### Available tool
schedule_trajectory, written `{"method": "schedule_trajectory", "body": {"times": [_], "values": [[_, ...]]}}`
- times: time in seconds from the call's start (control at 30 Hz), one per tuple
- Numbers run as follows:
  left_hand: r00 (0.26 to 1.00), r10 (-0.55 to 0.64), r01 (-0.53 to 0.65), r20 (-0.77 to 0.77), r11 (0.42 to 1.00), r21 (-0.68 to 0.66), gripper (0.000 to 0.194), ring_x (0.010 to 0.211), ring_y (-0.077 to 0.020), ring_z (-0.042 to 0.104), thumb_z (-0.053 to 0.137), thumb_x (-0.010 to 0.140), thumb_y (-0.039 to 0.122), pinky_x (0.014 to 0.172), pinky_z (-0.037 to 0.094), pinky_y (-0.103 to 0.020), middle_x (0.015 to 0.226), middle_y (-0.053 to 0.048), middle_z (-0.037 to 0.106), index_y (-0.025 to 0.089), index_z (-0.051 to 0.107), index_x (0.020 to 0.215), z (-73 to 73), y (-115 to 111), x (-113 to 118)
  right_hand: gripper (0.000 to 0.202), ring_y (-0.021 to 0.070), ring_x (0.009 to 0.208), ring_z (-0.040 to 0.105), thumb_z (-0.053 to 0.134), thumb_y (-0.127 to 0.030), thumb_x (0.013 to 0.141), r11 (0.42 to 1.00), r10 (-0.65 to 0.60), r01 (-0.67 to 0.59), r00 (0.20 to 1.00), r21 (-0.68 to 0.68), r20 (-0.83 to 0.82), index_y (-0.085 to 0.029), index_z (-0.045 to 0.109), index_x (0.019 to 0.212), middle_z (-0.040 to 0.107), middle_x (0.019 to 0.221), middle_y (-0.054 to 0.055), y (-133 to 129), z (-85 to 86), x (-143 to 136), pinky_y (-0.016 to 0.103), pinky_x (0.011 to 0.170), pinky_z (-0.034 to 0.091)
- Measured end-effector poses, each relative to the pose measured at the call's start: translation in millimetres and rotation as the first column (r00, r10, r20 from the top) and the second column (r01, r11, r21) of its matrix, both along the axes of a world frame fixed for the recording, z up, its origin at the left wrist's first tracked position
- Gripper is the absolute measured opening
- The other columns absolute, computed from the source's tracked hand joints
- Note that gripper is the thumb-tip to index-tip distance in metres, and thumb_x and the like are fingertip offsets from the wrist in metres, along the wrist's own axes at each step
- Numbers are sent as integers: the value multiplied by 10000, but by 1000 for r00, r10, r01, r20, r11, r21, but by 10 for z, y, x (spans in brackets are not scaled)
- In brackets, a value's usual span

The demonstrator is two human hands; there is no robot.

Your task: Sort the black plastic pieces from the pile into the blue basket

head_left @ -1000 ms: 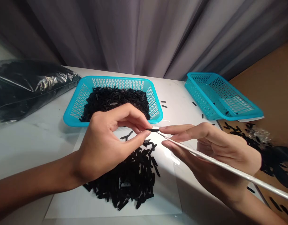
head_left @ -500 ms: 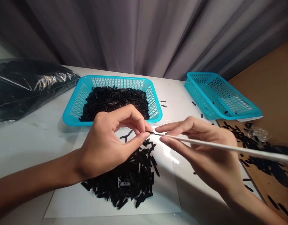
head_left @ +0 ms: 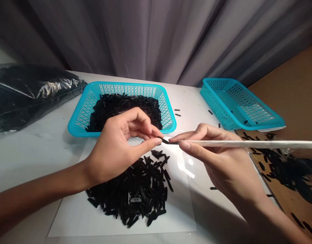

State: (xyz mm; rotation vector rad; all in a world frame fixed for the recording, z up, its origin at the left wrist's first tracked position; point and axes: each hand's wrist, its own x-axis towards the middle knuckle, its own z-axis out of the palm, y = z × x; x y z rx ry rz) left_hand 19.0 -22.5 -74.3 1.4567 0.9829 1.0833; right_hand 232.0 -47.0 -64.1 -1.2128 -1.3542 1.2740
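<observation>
My left hand [head_left: 117,149] pinches a small black plastic piece [head_left: 165,140] between thumb and fingertips, above a white sheet [head_left: 77,217]. My right hand [head_left: 222,162] grips a long thin white rod [head_left: 247,144] whose tip meets the black piece; the rod runs level off to the right edge. Below the hands lies a heap of several similar black pieces [head_left: 138,189] on the sheet.
A turquoise basket [head_left: 79,117] full of black pieces sits behind my left hand. A second turquoise basket [head_left: 237,101], nearly bare, stands tilted at the back right. A clear bag of black pieces [head_left: 26,91] lies at the left. Loose pieces [head_left: 283,166] scatter over brown board at the right.
The rod's far end has swung upward from slanting down-right to level. Both hands have risen slightly; the black piece stays pinched at the rod's tip.
</observation>
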Motion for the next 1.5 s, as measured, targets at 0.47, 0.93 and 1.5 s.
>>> {"method": "schedule_trajectory", "body": {"times": [0.47, 0.93, 1.5], "values": [[1000, 0, 0, 9, 1000, 12, 265, 810, -124, 748, 772, 817, 111, 751, 623, -200, 823, 40, 760, 216, 532, 773, 39, -50, 17, 165, 237, 843, 799, 895, -262, 792, 977, -92, 62, 986, 202, 139, -254, 741, 733, 831, 854, 23, -85, 69, -77, 333, 741, 645], [999, -36, 36, 19, 999, -26, 297, 835, -141, 758, 771, 828, 134, 784, 627, -230, 840, 29, 774, 217, 494, 764, -1, -42, -7, 165, 232, 819, 756, 897, -278, 787, 997, -46, 39, 994, 64, 103, -241, 745, 733, 811, 842, 35, -52, 1, -53, 341, 749, 569], [1000, -16, 17, 12, 998, -62, 317, 815, -143, 759, 780, 826, 151, 750, 633, -229, 864, 20, 788, 216, 476, 766, 11, -32, -2, 182, 244, 911, 771, 895, -304, 792, 998, -67, 66, 995, 15, 76, -229, 746, 719, 821, 883, 41, -40, 33, -43, 326, 783, 577]]}}
